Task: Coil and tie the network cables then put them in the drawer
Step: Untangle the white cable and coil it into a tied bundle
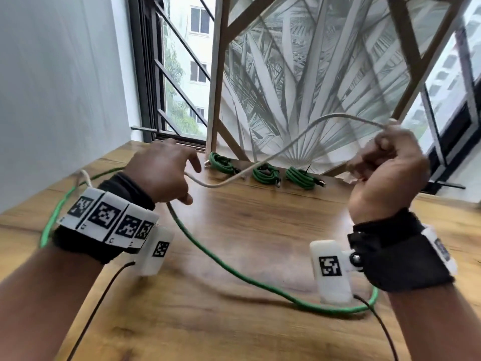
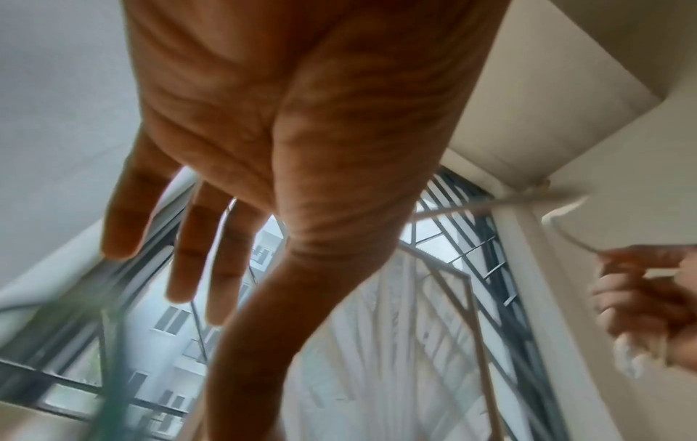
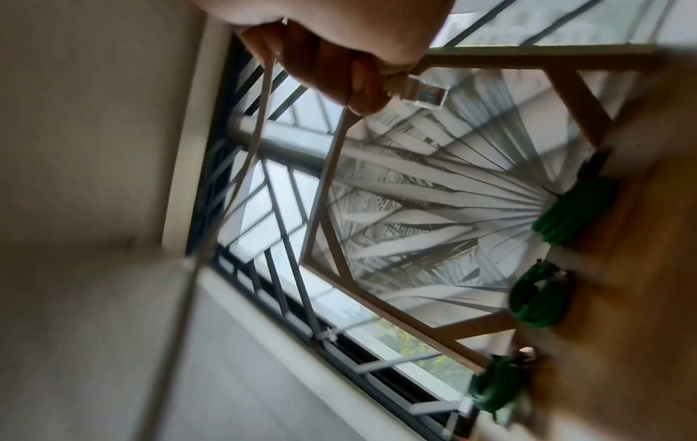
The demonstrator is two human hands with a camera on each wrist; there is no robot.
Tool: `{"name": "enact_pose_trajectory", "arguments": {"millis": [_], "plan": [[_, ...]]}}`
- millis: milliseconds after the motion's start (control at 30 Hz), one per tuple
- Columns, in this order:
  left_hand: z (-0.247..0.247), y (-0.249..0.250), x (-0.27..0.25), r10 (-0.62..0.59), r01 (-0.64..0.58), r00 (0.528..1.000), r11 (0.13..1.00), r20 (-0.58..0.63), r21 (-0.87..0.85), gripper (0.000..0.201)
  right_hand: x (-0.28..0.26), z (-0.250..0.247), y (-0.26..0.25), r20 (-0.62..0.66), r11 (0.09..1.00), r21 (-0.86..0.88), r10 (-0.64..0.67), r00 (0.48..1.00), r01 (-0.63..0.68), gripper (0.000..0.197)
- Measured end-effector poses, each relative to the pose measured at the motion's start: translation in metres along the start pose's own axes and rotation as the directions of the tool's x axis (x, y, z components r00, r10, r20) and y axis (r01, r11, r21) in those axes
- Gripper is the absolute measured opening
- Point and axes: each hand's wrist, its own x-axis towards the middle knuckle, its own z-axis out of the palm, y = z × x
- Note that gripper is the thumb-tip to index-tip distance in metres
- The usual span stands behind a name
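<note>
Above the wooden table (image 1: pixel 234 334), the right hand (image 1: pixel 385 168) is raised with fingers curled round the white cable (image 1: pixel 299 136), its clear plug (image 3: pixel 422 89) poking out past the fingertips. The cable sags across to the left hand (image 1: pixel 161 173), whose fingers are spread and relaxed. A loose green cable (image 1: pixel 234 272) loops over the open middle of the table. Three coiled green bundles (image 1: pixel 265 173) lie along the far edge, against the palm-print panel (image 1: pixel 312 87).
</note>
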Motion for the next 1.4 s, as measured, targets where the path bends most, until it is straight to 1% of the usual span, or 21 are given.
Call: {"name": "enact_pose_trajectory", "arguments": {"millis": [67, 133, 233, 267, 333, 400, 467, 533, 633, 733, 833, 867, 900, 933, 1000, 1067, 1133, 1200, 1267, 1333, 1400], "plan": [[0.003, -0.010, 0.005, -0.089, 0.086, 0.995, 0.991, 0.032, 0.100, 0.073, 0.015, -0.011, -0.010, -0.068, 0.993, 0.112, 0.040, 0.997, -0.032, 0.039], [0.006, -0.017, 0.009, -0.120, 0.118, 0.993, 0.989, 0.014, 0.086, 0.062, 0.026, -0.021, -0.015, -0.078, 0.986, 0.156, 0.079, 0.994, -0.066, 0.038], [0.008, -0.006, 0.010, -0.006, -0.003, 0.990, 0.998, -0.141, -0.066, 0.015, 0.025, -0.020, -0.009, -0.032, 0.987, 0.117, 0.117, 0.993, -0.112, 0.037], [0.009, 0.001, 0.009, 0.055, -0.085, 0.978, 0.986, -0.200, -0.144, 0.013, 0.020, -0.015, -0.004, -0.005, 0.987, 0.086, 0.135, 0.991, -0.134, 0.037], [0.006, 0.020, 0.000, 0.155, -0.237, 0.958, 0.902, -0.241, -0.362, 0.020, 0.010, -0.005, 0.005, 0.067, 0.985, 0.028, 0.167, 0.984, -0.169, 0.037], [0.001, 0.036, -0.010, 0.200, -0.292, 0.953, 0.802, -0.227, -0.521, 0.056, -0.001, 0.002, 0.013, 0.156, 0.983, -0.028, 0.183, 0.971, -0.181, 0.038], [-0.004, 0.046, -0.018, 0.195, -0.255, 0.967, 0.733, -0.165, -0.630, 0.087, -0.008, 0.007, 0.017, 0.201, 0.979, -0.081, 0.201, 0.959, -0.188, 0.040], [-0.008, 0.047, -0.018, 0.175, -0.159, 0.983, 0.663, -0.055, -0.732, 0.102, -0.012, 0.011, 0.018, 0.216, 0.976, -0.105, 0.209, 0.954, -0.190, 0.041], [-0.013, 0.043, -0.017, 0.222, -0.119, 0.975, 0.616, 0.026, -0.779, 0.111, -0.013, 0.013, 0.016, 0.202, 0.976, -0.121, 0.202, 0.958, -0.180, 0.041], [-0.018, 0.039, -0.025, 0.384, -0.190, 0.923, 0.441, -0.007, -0.877, 0.118, -0.012, 0.012, 0.015, 0.155, 0.980, -0.122, 0.173, 0.973, -0.155, 0.040], [-0.029, 0.038, -0.025, 0.482, -0.153, 0.876, 0.262, -0.008, -0.953, 0.129, -0.007, 0.009, 0.011, 0.050, 0.987, -0.133, 0.103, 0.993, -0.096, 0.044], [-0.032, 0.036, -0.025, 0.533, -0.145, 0.846, 0.221, -0.005, -0.965, 0.126, -0.005, 0.008, 0.009, 0.014, 0.988, -0.132, 0.082, 0.997, -0.080, 0.046], [-0.033, 0.033, -0.025, 0.580, -0.162, 0.815, 0.217, -0.007, -0.963, 0.118, -0.003, 0.007, 0.007, -0.020, 0.991, -0.117, 0.066, 0.998, -0.068, 0.047], [-0.033, 0.032, -0.025, 0.611, -0.216, 0.791, 0.263, -0.010, -0.940, 0.103, -0.001, 0.005, 0.006, -0.050, 0.994, -0.092, 0.055, 0.997, -0.060, 0.046], [-0.024, 0.030, -0.023, 0.616, -0.385, 0.788, 0.488, -0.003, -0.783, 0.059, 0.002, 0.003, 0.003, -0.095, 0.998, -0.048, 0.040, 0.995, -0.045, 0.045], [-0.008, 0.028, -0.015, 0.546, -0.477, 0.838, 0.745, 0.016, -0.467, 0.029, 0.003, 0.003, 0.001, -0.112, 0.999, -0.027, 0.024, 0.993, -0.028, 0.043], [0.006, 0.022, -0.006, 0.398, -0.389, 0.917, 0.906, 0.025, -0.165, 0.026, 0.001, 0.004, -0.001, -0.108, 1.000, -0.018, 0.009, 0.994, -0.011, 0.044], [0.011, 0.016, 0.001, 0.260, -0.259, 0.965, 0.965, 0.044, -0.034, 0.031, 0.000, 0.004, -0.002, -0.088, 1.000, -0.004, 0.015, 0.996, -0.016, 0.044], [0.008, 0.010, 0.004, 0.168, -0.170, 0.984, 0.985, 0.052, 0.040, 0.043, 0.000, 0.005, -0.001, -0.075, 1.000, -0.005, 0.026, 0.997, -0.027, 0.043], [0.004, 0.010, 0.002, 0.135, -0.146, 0.987, 0.981, 0.088, 0.129, 0.060, -0.001, 0.005, 0.000, -0.062, 0.999, -0.016, 0.030, 0.998, -0.031, 0.042], [0.004, 0.013, -0.002, 0.106, -0.151, 0.974, 0.962, 0.200, 0.229, 0.070, -0.002, 0.005, 0.002, -0.049, 0.999, -0.016, 0.027, 0.998, -0.028, 0.043]]}}
